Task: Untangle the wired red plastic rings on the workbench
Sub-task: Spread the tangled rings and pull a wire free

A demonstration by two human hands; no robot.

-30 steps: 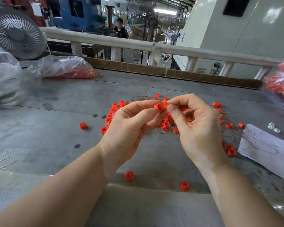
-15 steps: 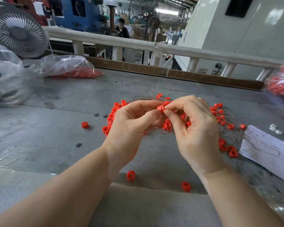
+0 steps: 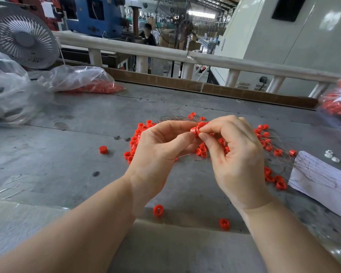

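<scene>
Head view: left hand and right hand now pinching one red ring tighter than a second ago, above wired pile; likely separating it.

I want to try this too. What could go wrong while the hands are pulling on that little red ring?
Both the left hand and the right hand pinch one red ring above the tangled pile. Its thin wires might snag and drag other rings along. Two loose rings already lie by the near edge of the workbench, so a tug could perhaps knock more off. The fine wire ends might also prick a finger.
</scene>
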